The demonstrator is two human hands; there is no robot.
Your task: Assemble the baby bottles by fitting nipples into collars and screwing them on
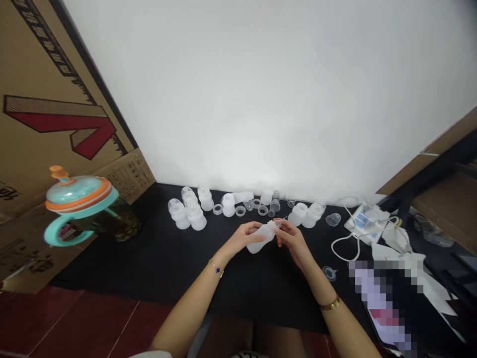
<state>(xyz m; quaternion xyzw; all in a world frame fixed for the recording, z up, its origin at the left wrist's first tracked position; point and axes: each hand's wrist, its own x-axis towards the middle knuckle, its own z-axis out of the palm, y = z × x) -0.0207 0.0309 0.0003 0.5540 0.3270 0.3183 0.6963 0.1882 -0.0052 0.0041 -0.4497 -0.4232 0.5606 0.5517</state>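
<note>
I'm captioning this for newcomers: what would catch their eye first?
The large turquoise-and-orange jug stands out at far left, before printed cardboard. Lower centre, over the black table, the left hand holds a white bottle, with the right hand at its neck.

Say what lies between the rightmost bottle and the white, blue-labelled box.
In the head view, a clear domed piece lies between the bottle and the box; a white cable loops beside the box.

A black worktop carries white bottles and pale rings along its back edge, a teal-handled jug by its left edge, and a corded white block toward its right.
</note>
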